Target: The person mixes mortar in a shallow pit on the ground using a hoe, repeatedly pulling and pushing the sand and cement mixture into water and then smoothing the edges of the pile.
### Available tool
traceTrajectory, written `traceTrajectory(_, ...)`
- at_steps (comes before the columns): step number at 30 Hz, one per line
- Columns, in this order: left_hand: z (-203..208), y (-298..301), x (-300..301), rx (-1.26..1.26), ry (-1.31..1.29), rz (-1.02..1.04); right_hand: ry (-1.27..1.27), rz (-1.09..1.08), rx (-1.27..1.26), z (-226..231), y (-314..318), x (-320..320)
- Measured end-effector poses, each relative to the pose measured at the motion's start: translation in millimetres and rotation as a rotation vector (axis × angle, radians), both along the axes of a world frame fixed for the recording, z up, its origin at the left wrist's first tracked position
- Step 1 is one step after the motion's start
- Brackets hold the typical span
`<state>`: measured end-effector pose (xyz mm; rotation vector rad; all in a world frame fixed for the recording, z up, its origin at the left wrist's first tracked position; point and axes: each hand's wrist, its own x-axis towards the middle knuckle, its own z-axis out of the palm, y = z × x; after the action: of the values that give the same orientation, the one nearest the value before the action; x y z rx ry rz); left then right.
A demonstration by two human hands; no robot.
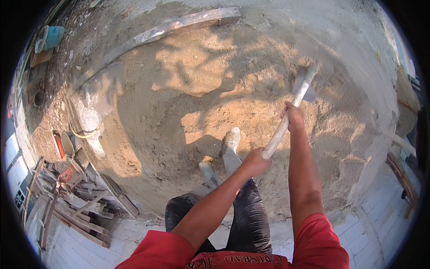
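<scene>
A hoe (281, 127) with a long pale wooden handle slants away from me toward the upper right. My left hand (256, 162) is closed round the near end of its handle. Farther up the shaft, my right hand (293, 115) also grips it. The hoe's flat grey blade (308, 92) is at the far end, over damp brown sand (331, 134); whether its edge is in the sand I cannot tell. My boots (232, 140), smeared with grey, stand on the sand left of the handle.
A wooden beam (188, 23) lies along the far side. Scrap planks (83, 219) are heaped at the lower left. A teal bucket (54, 36) and a yellow hose (85, 134) are on the left. White tiles (371, 228) border the near right. A full sack (406, 105) stands at the right.
</scene>
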<state>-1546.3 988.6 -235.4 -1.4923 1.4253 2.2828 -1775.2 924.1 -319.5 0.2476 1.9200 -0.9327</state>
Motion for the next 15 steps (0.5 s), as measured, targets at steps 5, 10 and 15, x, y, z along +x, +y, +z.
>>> traceTrajectory(5,-31.6,-87.8,-21.8,0.456,0.061,0.054,0.081,0.145,0.134,-73.4,-37.3,-39.8)
traceTrajectory(10,-49.7,-112.5,170.5,0.514,-0.054,0.108,0.008,0.302,0.216,-95.2,-93.5,180.3)
traceTrajectory(15,33.7,-147.3,340.3,0.470,-0.234,0.236,-0.208,0.189,0.082,-55.4,-137.7,387.3)
